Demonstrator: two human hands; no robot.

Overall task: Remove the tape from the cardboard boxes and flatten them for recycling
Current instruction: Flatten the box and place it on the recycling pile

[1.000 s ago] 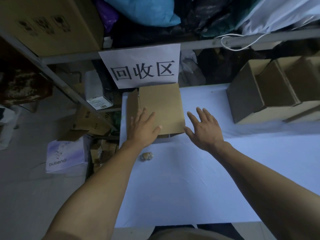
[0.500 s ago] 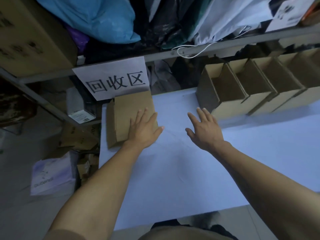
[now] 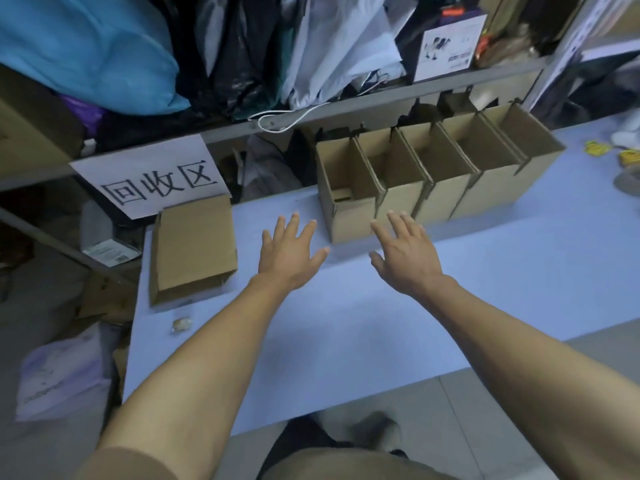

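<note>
Cardboard boxes (image 3: 433,174) are lined up in a row at about 1 o'clock from your hands, standing upright with their tops open, touching side to side on the pale blue surface (image 3: 381,323). One flattened box (image 3: 194,244) lies off at 10 o'clock, near the surface's left edge, right under the paper sign (image 3: 152,174) with the printed characters. A small crumpled wad (image 3: 180,324), maybe tape but too blurry to call, sits just below that flat box.

Your left hand (image 3: 291,254) is spread out, fingers straight, holding nothing, hanging over bare surface between the flat box and the row. Your right hand (image 3: 405,254) is the same deal, fingers splayed and released, its fingertips just in front of the nearest box in the row; can't tell if they touch it.

Up at 12 o'clock the shelf (image 3: 346,109) is stuffed with plastic bags, a blue one (image 3: 86,50) on the left.
</note>
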